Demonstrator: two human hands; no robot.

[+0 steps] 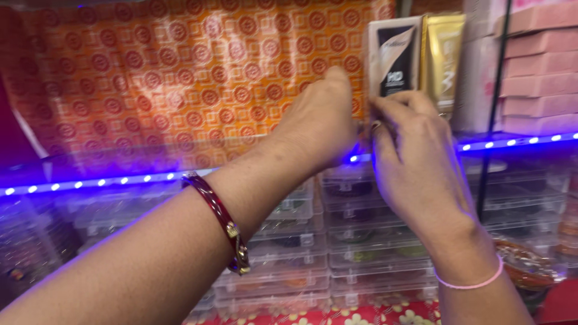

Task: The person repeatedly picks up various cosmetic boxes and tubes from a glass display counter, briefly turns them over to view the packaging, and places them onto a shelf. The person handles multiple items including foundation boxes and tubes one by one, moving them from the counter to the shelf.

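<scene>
I see the black-and-white carton (pixel 394 57) upright on the glass shelf (pixel 120 162), touching a gold carton (pixel 442 54) on its right. My right hand (pixel 415 162) pinches its lower edge with clenched fingers. My left hand (pixel 316 126) touches its left side; its grip I cannot tell. Clear boxes (pixel 301 265) are stacked below.

An orange patterned backing (pixel 150 72) with round motifs covers the wall behind a glass shelf (pixel 120 165) edged with a blue-violet LED strip (pixel 90 182). Below stand stacks of clear plastic boxes (pixel 361 241), and pink boxes (pixel 539 66) are piled at the right.
</scene>
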